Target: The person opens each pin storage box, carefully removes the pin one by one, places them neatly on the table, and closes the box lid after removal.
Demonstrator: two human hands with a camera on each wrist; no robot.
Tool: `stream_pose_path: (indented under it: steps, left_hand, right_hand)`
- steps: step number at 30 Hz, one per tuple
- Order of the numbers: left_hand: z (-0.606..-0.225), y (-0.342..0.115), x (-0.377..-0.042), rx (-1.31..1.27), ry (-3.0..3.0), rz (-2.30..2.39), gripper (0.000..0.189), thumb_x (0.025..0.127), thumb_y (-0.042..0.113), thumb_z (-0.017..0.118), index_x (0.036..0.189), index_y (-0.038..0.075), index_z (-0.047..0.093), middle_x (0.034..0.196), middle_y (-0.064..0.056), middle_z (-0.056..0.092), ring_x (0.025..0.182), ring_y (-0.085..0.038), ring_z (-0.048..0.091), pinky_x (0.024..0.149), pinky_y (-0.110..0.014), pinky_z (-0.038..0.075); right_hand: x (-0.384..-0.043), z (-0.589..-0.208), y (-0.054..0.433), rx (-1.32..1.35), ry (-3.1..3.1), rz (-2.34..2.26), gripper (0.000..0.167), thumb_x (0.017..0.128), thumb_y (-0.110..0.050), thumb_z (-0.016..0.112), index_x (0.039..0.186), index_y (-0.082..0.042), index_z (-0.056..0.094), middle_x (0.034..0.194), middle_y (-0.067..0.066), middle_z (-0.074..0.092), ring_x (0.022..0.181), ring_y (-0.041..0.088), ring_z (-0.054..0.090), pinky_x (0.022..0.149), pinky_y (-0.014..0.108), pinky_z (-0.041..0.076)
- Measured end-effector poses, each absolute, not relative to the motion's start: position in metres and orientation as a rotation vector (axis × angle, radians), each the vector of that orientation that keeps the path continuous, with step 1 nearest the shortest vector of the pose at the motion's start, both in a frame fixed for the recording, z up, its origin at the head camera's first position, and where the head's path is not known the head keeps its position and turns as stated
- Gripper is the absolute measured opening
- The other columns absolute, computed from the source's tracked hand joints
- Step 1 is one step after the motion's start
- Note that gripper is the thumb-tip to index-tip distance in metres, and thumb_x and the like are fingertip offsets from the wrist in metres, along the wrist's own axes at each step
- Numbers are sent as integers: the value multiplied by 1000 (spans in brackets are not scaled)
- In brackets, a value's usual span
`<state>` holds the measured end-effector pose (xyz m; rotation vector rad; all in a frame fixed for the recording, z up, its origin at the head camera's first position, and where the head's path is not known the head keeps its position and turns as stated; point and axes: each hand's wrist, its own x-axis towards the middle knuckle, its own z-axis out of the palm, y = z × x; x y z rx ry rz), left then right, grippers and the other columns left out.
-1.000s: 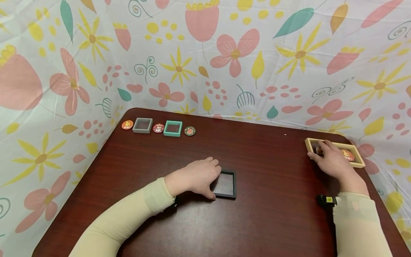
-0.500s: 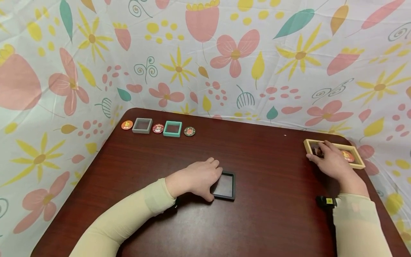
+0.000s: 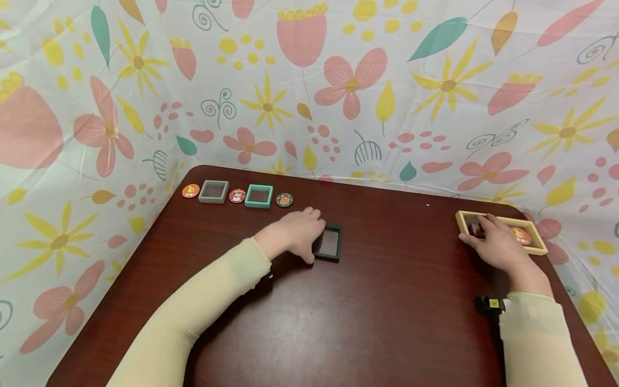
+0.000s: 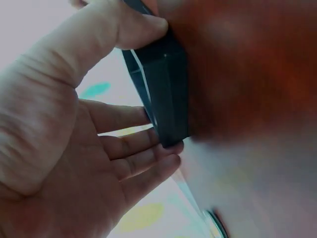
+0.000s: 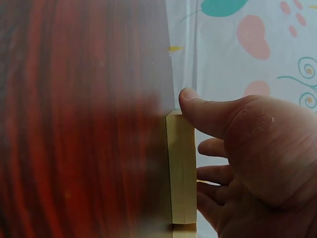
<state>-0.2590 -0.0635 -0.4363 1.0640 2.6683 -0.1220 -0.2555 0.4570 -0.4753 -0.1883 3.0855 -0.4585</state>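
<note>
Blk frame point(image 4: 169, 94): smooth, rect., in L hand point(image 3: 299, 232).

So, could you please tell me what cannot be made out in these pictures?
- Head view: the left side of the black frame, behind the left hand.
- Head view: what the dark item in the yellow frame is, partly covered by the right hand.
- Head view: the print on the far-left orange badge, too small to read.
- Left wrist view: the curved-rimmed thing, cut off by the bottom edge.
</note>
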Motion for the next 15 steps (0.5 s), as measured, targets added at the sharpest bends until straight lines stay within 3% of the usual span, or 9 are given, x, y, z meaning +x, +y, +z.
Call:
stream_pose_path:
  steps: [5,11,15]
  left_hand:
    - [-432,-71,-290,934,2695,-72,76,89,44,91,150,7,63,150,-13,56,139,-30,50,102,-44,54]
    - [-424,-77,-315,833,2683,-17,69,92,34,90,151,7,64,163,-16,50,151,-33,44,107,-46,51]
    - [-420,-81,-330,797,2666,-8,68,93,30,88,151,6,63,160,-16,52,147,-33,47,105,-45,51]
  right_hand:
    - [-253,-477,458,-184,3098,-468,84,112,-42,67,158,22,37,159,52,27,144,74,27,112,84,28]
    - [-253,-474,460,-178,3082,-496,87,112,-44,67,159,21,35,162,52,24,147,74,24,113,84,26]
    - [-256,-470,462,-180,3070,-529,91,110,-47,70,159,21,35,164,52,21,149,74,21,114,85,25]
